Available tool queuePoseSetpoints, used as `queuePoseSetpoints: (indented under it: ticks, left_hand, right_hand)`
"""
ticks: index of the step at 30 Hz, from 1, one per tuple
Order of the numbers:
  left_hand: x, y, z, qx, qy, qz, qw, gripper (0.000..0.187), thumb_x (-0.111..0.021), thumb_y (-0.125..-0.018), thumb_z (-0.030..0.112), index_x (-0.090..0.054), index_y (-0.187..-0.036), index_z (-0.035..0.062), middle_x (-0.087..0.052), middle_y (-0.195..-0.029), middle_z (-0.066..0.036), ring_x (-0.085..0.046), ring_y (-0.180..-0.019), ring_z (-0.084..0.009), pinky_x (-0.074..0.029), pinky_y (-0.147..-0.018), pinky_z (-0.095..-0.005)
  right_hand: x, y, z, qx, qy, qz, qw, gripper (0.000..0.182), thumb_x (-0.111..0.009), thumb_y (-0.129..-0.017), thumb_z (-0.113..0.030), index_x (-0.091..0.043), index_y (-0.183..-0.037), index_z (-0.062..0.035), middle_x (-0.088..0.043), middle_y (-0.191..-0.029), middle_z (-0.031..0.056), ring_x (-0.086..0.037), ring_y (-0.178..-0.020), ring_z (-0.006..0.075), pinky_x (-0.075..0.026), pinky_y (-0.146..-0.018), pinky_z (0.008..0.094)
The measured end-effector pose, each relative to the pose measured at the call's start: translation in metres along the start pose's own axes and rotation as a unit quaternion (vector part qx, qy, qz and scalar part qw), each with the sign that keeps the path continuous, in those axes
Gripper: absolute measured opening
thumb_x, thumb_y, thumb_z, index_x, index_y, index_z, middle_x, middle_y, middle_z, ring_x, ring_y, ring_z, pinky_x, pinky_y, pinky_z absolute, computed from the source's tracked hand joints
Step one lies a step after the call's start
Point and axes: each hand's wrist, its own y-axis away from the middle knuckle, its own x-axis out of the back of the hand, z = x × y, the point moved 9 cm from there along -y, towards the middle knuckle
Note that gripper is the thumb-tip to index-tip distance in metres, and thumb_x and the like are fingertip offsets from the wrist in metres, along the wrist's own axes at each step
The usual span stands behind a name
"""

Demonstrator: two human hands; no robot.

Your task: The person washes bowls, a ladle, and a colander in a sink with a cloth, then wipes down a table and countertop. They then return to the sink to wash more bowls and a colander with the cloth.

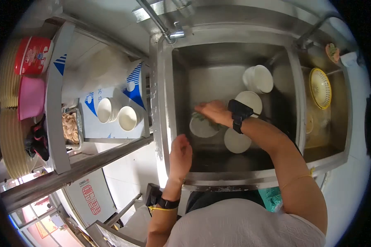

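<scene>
My right hand (215,112) reaches into the left sink basin. It presses a greenish cloth (212,124), partly hidden under the fingers, against a white bowl (204,128). Close by, a round white dish (237,140) lies below my right wrist, and another white bowl (250,101) sits partly behind the black device on that wrist. Farther back, a stack of white bowls (259,79) rests tilted on its side. Over the basin's near left side is my left hand (180,157), its fingers curled in and nothing visible in them.
A metal faucet (171,35) stands behind the steel sink (235,178). In the right basin is a yellow-rimmed strainer (320,88). White bowls (128,118) stand on the left shelf, near a tray of food (71,128). Farther left are stacked plates (13,142) and a pink basin (31,97).
</scene>
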Motion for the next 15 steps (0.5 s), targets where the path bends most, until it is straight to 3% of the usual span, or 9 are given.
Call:
queuePoseSetpoints:
  ticks: [3, 5, 6, 8, 9, 11, 12, 14, 15]
  left_hand:
    - [-0.015, -0.01, 0.017, -0.032, -0.11, -0.009, 0.993, 0.044, -0.052, -0.073, 0.005, -0.036, -0.113, -0.0024, -0.047, -0.103, -0.018, -0.052, -0.089, -0.0285, -0.045, -0.069, -0.0309]
    - [-0.023, -0.012, 0.041, -0.18, -0.256, 0.032, 0.949, 0.048, -0.052, -0.071, 0.006, -0.033, -0.114, -0.0042, -0.049, -0.099, -0.023, -0.051, -0.087, -0.0374, -0.045, -0.067, -0.0378]
    - [-0.024, -0.015, 0.047, -0.178, -0.252, 0.028, 0.951, 0.048, -0.052, -0.071, 0.006, -0.033, -0.114, -0.0042, -0.049, -0.099, -0.023, -0.051, -0.087, -0.0374, -0.045, -0.067, -0.0378]
    - [-0.021, -0.026, 0.022, 0.026, -0.233, -0.022, 0.972, 0.044, -0.049, -0.073, 0.008, -0.035, -0.113, -0.0034, -0.052, -0.09, -0.026, -0.051, -0.081, -0.0414, -0.043, -0.065, -0.0428]
    - [-0.022, -0.033, 0.015, -0.004, -0.211, -0.031, 0.977, 0.041, -0.048, -0.073, 0.008, -0.037, -0.111, -0.0028, -0.053, -0.084, -0.027, -0.052, -0.079, -0.0416, -0.043, -0.064, -0.0436]
    - [-0.026, -0.036, 0.014, -0.032, -0.191, -0.044, 0.98, 0.038, -0.047, -0.073, 0.008, -0.039, -0.108, -0.0023, -0.054, -0.079, -0.027, -0.052, -0.077, -0.0419, -0.043, -0.063, -0.0445]
    - [-0.019, -0.036, 0.026, -0.017, -0.143, -0.006, 0.99, 0.034, -0.046, -0.073, 0.007, -0.042, -0.105, -0.0019, -0.054, -0.077, -0.027, -0.052, -0.077, -0.0417, -0.043, -0.062, -0.0448]
    - [-0.011, -0.038, 0.038, -0.01, -0.093, 0.036, 0.995, 0.03, -0.045, -0.073, 0.006, -0.044, -0.102, -0.0014, -0.054, -0.075, -0.027, -0.052, -0.077, -0.0415, -0.043, -0.061, -0.0451]
    - [-0.008, -0.039, 0.044, -0.036, -0.062, 0.051, 0.996, 0.028, -0.044, -0.073, 0.005, -0.045, -0.1, -0.0018, -0.055, -0.076, -0.025, -0.054, -0.075, -0.0395, -0.043, -0.061, -0.0446]
  right_hand:
    - [0.045, 0.01, -0.046, 0.09, 0.062, 0.005, 0.994, 0.014, -0.049, -0.068, -0.008, -0.048, -0.083, -0.0073, -0.053, -0.078, 0.0084, -0.057, -0.066, 0.027, -0.046, -0.052, 0.0374]
    - [0.07, 0.015, -0.071, 0.137, 0.079, 0.017, 0.987, 0.012, -0.049, -0.069, -0.009, -0.048, -0.08, -0.0079, -0.051, -0.075, 0.0062, -0.058, -0.064, 0.0244, -0.047, -0.049, 0.0352]
    - [0.085, 0.019, -0.085, 0.18, 0.116, 0.056, 0.975, 0.011, -0.049, -0.068, -0.01, -0.047, -0.079, -0.0079, -0.048, -0.072, 0.0051, -0.058, -0.063, 0.0219, -0.047, -0.047, 0.0331]
    - [0.113, 0.027, -0.109, 0.252, 0.159, 0.1, 0.949, 0.011, -0.05, -0.068, -0.011, -0.047, -0.078, -0.0082, -0.045, -0.068, 0.0032, -0.057, -0.062, 0.0181, -0.046, -0.045, 0.03]
    - [0.124, 0.03, -0.119, 0.28, 0.166, 0.107, 0.939, 0.011, -0.05, -0.068, -0.011, -0.047, -0.078, -0.0085, -0.044, -0.068, 0.0024, -0.057, -0.061, 0.0168, -0.045, -0.044, 0.029]
    - [0.138, 0.029, -0.127, 0.27, 0.206, 0.113, 0.934, 0.014, -0.053, -0.066, -0.011, -0.047, -0.078, -0.0091, -0.047, -0.071, 0.0022, -0.057, -0.063, 0.0176, -0.045, -0.045, 0.0295]
    - [0.14, 0.029, -0.124, 0.267, 0.206, 0.114, 0.935, 0.014, -0.053, -0.066, -0.011, -0.047, -0.078, -0.0091, -0.047, -0.071, 0.0022, -0.057, -0.063, 0.0176, -0.045, -0.045, 0.0295]
    - [0.16, 0.021, -0.097, 0.145, 0.126, 0.144, 0.971, 0.018, -0.056, -0.062, -0.011, -0.049, -0.079, -0.0096, -0.05, -0.073, 0.0025, -0.057, -0.065, 0.019, -0.045, -0.046, 0.0318]
    - [0.161, 0.019, -0.075, 0.072, 0.085, 0.14, 0.984, 0.027, -0.058, -0.061, -0.011, -0.052, -0.088, -0.0122, -0.055, -0.082, 0.0045, -0.057, -0.067, 0.0217, -0.046, -0.05, 0.0313]
